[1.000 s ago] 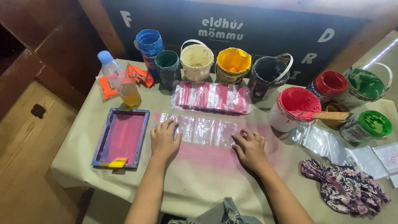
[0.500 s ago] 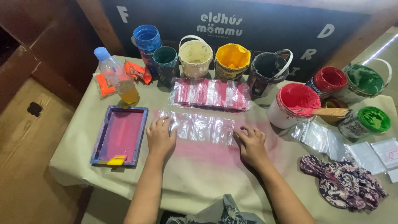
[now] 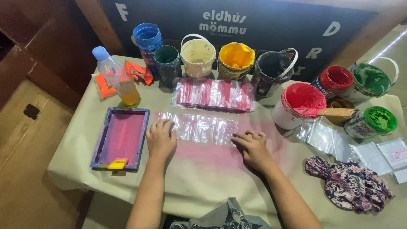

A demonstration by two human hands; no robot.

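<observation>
A row of clear plastic bags (image 3: pixel 203 127) lies flat on the pink-stained paper cover of the table (image 3: pixel 212 169). My left hand (image 3: pixel 161 138) rests palm down on the left end of that row, fingers curled a little. My right hand (image 3: pixel 253 146) lies flat at the row's right end, fingertips touching the bag edge. Neither hand holds anything. A small framed printing screen (image 3: pixel 121 138), pink with ink and with a yellow scraper on its near edge, sits just left of my left hand.
Behind the row lies a stack of pink-printed bags (image 3: pixel 214 94). Open paint buckets line the back: blue (image 3: pixel 147 40), dark green, cream, yellow (image 3: pixel 235 59), black, red (image 3: pixel 299 104) with a wooden stick, and greens at right. A bottle (image 3: pixel 116 76), patterned cloth (image 3: pixel 349 184) and loose bags stand around.
The view has shifted slightly. Both hands have slid a little along the clear bags and stay pressed on them.
</observation>
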